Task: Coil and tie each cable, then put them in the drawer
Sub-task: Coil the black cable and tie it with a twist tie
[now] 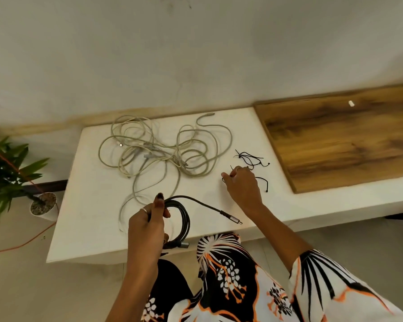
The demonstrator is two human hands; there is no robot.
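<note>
My left hand [147,225] grips a coiled black cable [183,214] near the white table's front edge; one end with a metal plug [235,220] trails out to the right. My right hand [242,183] rests on the table to the right, fingers pinched on a thin black tie [262,182]. More black ties [250,157] lie just beyond that hand. A tangle of grey-white cables [158,149] sprawls loose across the back and middle of the white table [93,205]. No drawer is in view.
A wooden board [340,135] lies on the ledge to the right, with a small white object [351,103] on it. A potted plant [42,203] and an orange cord [30,240] are on the floor at left. A wall stands behind the table.
</note>
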